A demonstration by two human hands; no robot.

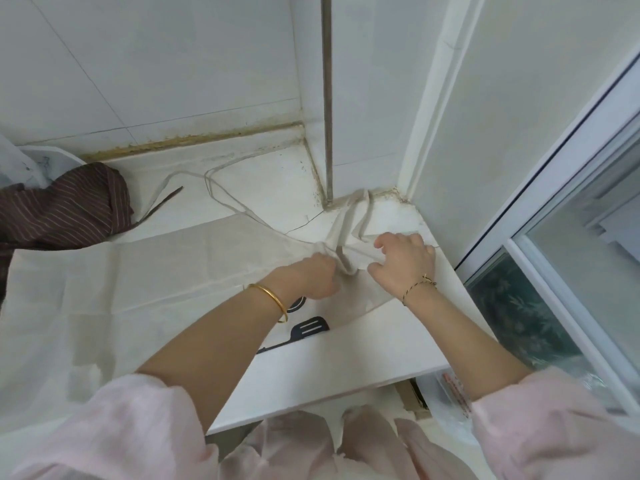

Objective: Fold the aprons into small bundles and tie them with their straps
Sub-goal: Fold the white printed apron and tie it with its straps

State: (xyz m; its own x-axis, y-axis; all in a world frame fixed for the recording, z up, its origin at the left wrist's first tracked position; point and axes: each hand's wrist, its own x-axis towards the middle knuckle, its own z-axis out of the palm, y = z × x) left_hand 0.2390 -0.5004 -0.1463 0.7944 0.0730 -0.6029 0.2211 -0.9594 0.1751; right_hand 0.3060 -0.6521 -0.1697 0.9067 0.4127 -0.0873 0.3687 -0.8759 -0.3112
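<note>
A beige apron [166,268] lies spread flat across the white counter [346,362], with a black utensil print [308,329] near my left wrist. Its thin straps [221,199] trail toward the back wall, and a wider neck strap [356,216] loops toward the corner. My left hand [311,275] grips the bunched top edge of the apron. My right hand [403,259] pinches the same bunched cloth just to the right, fingers curled over it. A brown striped apron [65,206] lies crumpled at the far left.
A grey metal pipe [327,98] runs down the tiled wall into the counter's back corner. A sliding window frame [554,202] stands at the right. Below the counter edge sits a clear plastic bag [446,400]. My pink sleeves fill the bottom.
</note>
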